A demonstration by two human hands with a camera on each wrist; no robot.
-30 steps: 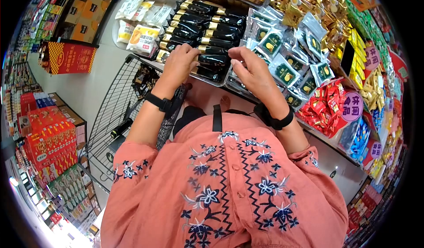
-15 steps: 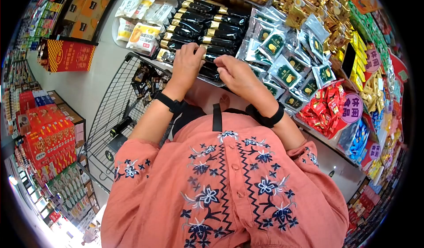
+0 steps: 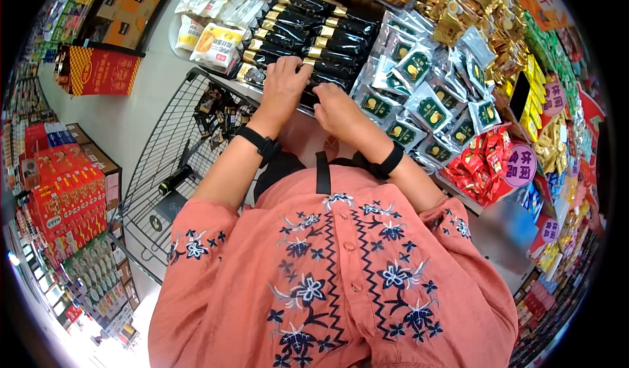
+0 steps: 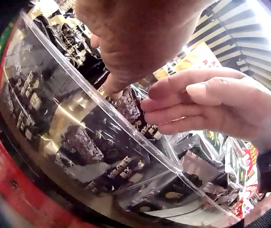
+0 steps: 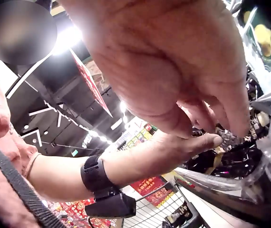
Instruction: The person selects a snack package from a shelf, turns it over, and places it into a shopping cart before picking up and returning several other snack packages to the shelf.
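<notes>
Black and gold snack packets lie in rows in a clear plastic bin on the shop display. My left hand reaches over the bin's near rim, and its fingers curl down onto a dark packet. My right hand is close beside it. Its fingers are stretched out together, their tips at the same packet. In the right wrist view the left fingertip touches that packet. The packet's far side is hidden under the hands.
A wire trolley with small dark packets stands at my left. Green-labelled clear packets fill the bin to the right, with red packets beyond. Yellow and white bags lie left of the black ones. Red boxes line the floor shelves.
My right hand has drawn in leftward and down to meet the left hand at the bin's near edge. The left hand has stayed over the black packets.
</notes>
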